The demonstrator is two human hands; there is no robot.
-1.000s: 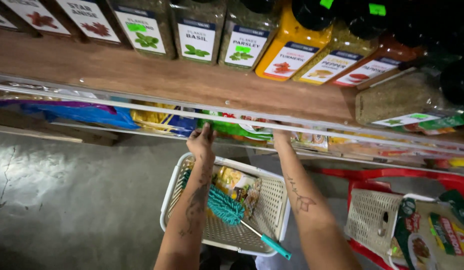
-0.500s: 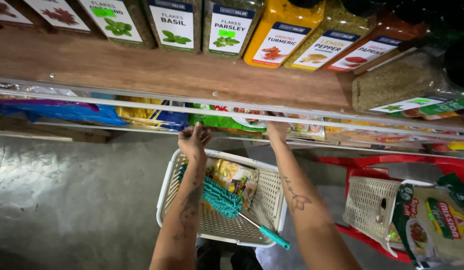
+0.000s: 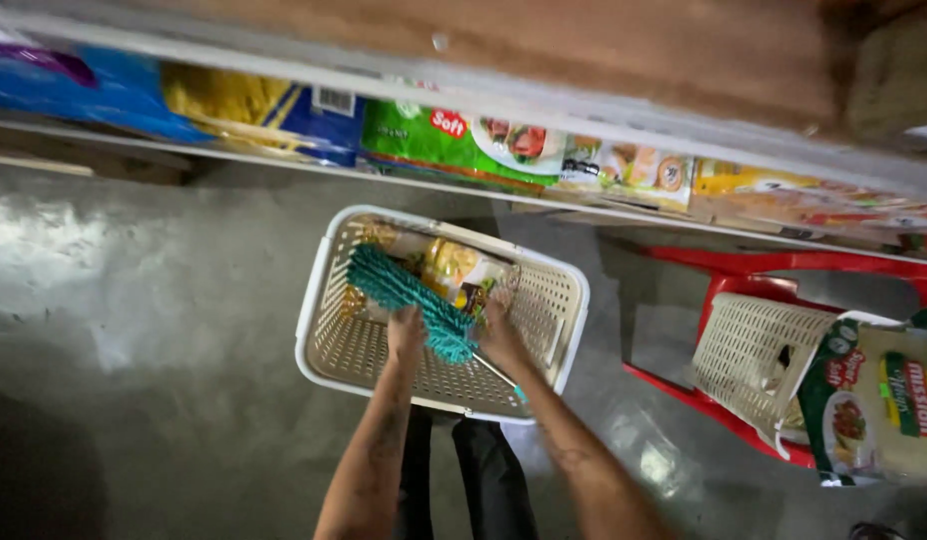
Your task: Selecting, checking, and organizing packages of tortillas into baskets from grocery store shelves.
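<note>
Both hands reach down into a white slatted basket (image 3: 324, 300) on the grey floor (image 3: 134, 400). The left hand (image 3: 406, 335) and right hand (image 3: 501, 335) flank a teal fluffy duster (image 3: 409, 300) lying inside, its head towards 10 o'clock. Whether the fingers grip anything, I cannot tell. Yellow packets (image 3: 452, 268) lie at 12 o'clock of the hands.

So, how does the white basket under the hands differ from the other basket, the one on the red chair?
The white basket under the hands stands upright on the floor, while the basket on the red chair lies tipped on its side. The first holds a teal duster and food packets; what is inside the second cannot be seen. Both hands reach into the first; none touches the second. Both are pale perforated plastic.
</note>
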